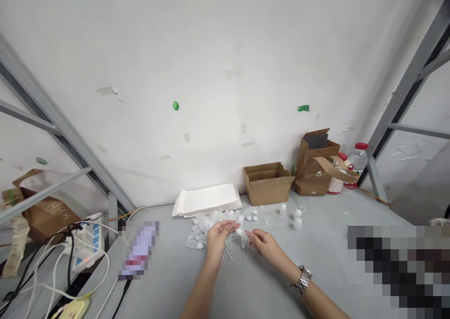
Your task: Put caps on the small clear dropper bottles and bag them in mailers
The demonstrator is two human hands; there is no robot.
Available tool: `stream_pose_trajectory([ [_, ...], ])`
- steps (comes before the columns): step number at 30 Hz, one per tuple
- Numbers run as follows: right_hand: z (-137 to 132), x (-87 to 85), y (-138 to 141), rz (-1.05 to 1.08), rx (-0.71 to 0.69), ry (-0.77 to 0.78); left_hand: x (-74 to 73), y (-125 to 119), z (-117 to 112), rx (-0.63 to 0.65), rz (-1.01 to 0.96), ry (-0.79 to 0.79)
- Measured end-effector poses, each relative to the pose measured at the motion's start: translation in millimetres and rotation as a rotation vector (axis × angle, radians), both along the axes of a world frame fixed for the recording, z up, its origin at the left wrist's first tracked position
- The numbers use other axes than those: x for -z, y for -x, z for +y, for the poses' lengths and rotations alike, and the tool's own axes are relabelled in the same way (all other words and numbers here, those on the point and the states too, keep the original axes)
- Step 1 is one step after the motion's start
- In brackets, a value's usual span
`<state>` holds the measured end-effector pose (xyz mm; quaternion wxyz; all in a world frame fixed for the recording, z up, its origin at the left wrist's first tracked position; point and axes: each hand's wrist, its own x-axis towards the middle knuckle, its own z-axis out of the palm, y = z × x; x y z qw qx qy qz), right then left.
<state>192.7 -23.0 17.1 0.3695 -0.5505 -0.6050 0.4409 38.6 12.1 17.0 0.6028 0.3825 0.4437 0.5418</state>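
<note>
My left hand (pixel 217 237) and my right hand (pixel 264 244) meet over the grey table (pixel 316 258), pinching a small translucent plastic bottle (pixel 239 233) between them. My right wrist wears a metal watch (pixel 301 280). Just beyond my hands lies a pile of small clear plastic bottles and caps (pixel 211 223). Three small white bottles (pixel 296 217) stand upright to the right of the pile.
A stack of white sheets (pixel 207 199) lies by the wall. An open cardboard box (pixel 267 183) and a torn box (pixel 316 164) stand at the back right, beside a red-capped jar (pixel 358 157). A power strip (pixel 87 241) with cables sits at the left. Grey metal frame bars flank both sides.
</note>
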Motion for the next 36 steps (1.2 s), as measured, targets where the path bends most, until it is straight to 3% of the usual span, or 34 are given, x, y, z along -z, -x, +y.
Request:
stream_pose_trajectory([
  [6, 3, 7.2, 0, 0.036, 0.002, 0.014, 1.4, -3, -1, 0.000, -0.014, 0.034],
  [13, 4, 9.3, 2, 0.126, 0.015, 0.035, 1.6, -6, -2, -0.026, -0.227, 0.059],
  [23, 3, 19.1, 4, 0.149, 0.001, 0.019, 2.9, -7, -4, -0.002, -0.111, 0.035],
  [31, -14, 1.5, 3, 0.216, -0.219, 0.016, -5.5, -5, -5, 0.087, -0.088, -0.053],
  [34, -27, -1.4, -12, 0.173, -0.109, -0.078, -10.5, -2, -6, 0.088, -0.146, -0.064],
  [36, -35, 1.4, -35, 0.087, 0.111, -0.200, -12.0, 0, -7, 0.080, -0.159, -0.060],
])
